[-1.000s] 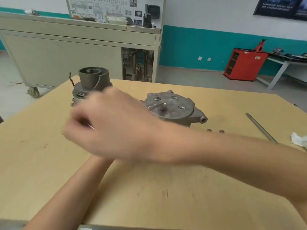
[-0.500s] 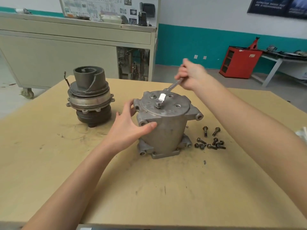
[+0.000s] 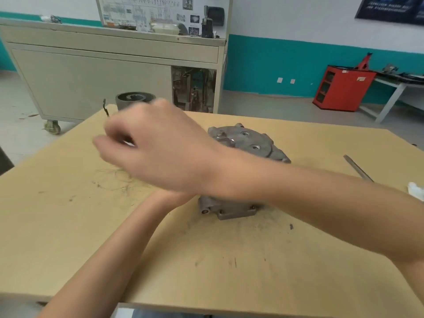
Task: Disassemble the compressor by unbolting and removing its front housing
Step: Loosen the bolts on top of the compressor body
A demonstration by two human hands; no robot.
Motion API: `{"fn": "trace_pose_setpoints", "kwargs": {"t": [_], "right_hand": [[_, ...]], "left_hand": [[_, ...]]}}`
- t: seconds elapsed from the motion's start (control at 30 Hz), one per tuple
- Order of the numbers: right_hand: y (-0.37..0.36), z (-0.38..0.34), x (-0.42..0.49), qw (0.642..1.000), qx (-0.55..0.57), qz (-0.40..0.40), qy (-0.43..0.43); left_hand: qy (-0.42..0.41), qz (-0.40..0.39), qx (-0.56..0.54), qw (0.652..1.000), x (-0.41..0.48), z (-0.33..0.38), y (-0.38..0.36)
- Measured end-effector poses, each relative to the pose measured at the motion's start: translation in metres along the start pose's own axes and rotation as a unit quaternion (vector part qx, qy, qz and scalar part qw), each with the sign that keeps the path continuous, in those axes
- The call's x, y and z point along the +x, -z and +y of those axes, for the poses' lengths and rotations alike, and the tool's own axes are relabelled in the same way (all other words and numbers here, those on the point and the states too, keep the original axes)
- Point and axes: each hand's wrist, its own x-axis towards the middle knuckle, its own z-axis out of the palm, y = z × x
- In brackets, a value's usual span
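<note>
Workshop counter (image 3: 68, 226) carries the compressor (image 3: 243, 152) at its middle. The blurred right hand (image 3: 160, 152) curls round a wrench (image 3: 129, 143) reaching a top bolt. The left hand is hidden beneath, so its grip cannot be told. Unbolting seems underway, and the next move is likely another steady wrench stroke.

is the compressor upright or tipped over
Upright: the compressor stands on its base on the table, flat bolt face pointing up.

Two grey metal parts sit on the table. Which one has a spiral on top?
The darker round part at the far left, half hidden behind the right hand gripping the wrench. The paler housing in the middle has a flat top with bolt holes.
</note>
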Motion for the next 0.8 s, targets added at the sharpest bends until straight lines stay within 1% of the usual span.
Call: {"fn": "trace_pose_setpoints", "kwargs": {"t": [0.07,0.1,0.13,0.17,0.2,0.27,0.3,0.37,0.4,0.43,0.47,0.5,0.53,0.57,0.63,0.67,0.73,0.8], "right_hand": [[0.025,0.006,-0.054,0.992,0.062,0.084,0.071],[0.038,0.014,-0.079,0.985,0.080,0.132,0.082],[0.050,0.024,-0.098,0.976,0.106,0.178,0.068],[0.060,0.036,-0.112,0.962,0.149,0.225,0.029],[0.068,0.048,-0.122,0.940,0.207,0.272,-0.021],[0.078,0.070,-0.129,0.876,0.307,0.351,-0.127],[0.082,0.082,-0.127,0.836,0.353,0.379,-0.183],[0.090,0.113,-0.106,0.734,0.444,0.425,-0.289],[0.090,0.131,-0.089,0.678,0.481,0.440,-0.339],[0.090,0.148,-0.067,0.632,0.509,0.444,-0.380],[0.087,0.160,-0.042,0.606,0.519,0.430,-0.422],[0.082,0.170,-0.017,0.615,0.501,0.397,-0.462],[0.074,0.173,0.007,0.644,0.474,0.350,-0.488],[0.064,0.170,0.027,0.684,0.440,0.292,-0.503],[0.042,0.149,0.058,0.764,0.373,0.141,-0.507],[0.030,0.136,0.069,0.802,0.334,0.076,-0.490],[0.010,0.107,0.085,0.868,0.263,-0.047,-0.417],[-0.006,0.070,0.091,0.930,0.176,-0.097,-0.308]], "left_hand": [[0.006,0.011,0.030,0.999,0.002,-0.001,0.001],[0.016,0.012,0.038,0.999,0.002,-0.001,0.001],[0.029,0.009,0.038,0.999,0.002,-0.002,0.001],[0.037,0.004,0.032,0.999,0.001,-0.002,0.001],[0.043,0.002,0.024,0.999,0.000,-0.002,0.002],[0.051,0.001,0.017,0.999,-0.002,-0.001,0.003],[0.051,0.004,0.016,0.999,-0.002,0.000,0.003],[0.055,0.007,0.014,0.998,-0.002,0.001,0.003],[0.058,0.006,0.012,0.998,-0.002,0.001,0.003],[0.060,0.006,0.009,0.998,-0.002,0.002,0.002],[0.058,0.003,0.006,0.998,-0.002,0.001,0.003],[0.059,-0.001,0.007,0.998,-0.003,0.002,0.003],[0.060,-0.002,0.006,0.998,-0.002,0.002,0.003],[0.061,-0.004,0.004,0.998,-0.002,0.003,0.003],[0.062,-0.003,0.003,0.998,-0.003,0.002,0.004],[0.061,-0.003,0.003,0.998,-0.002,0.001,0.004],[0.063,-0.003,0.013,0.998,-0.003,0.001,0.003],[0.062,0.003,0.022,0.998,-0.003,0.005,0.003]]}}
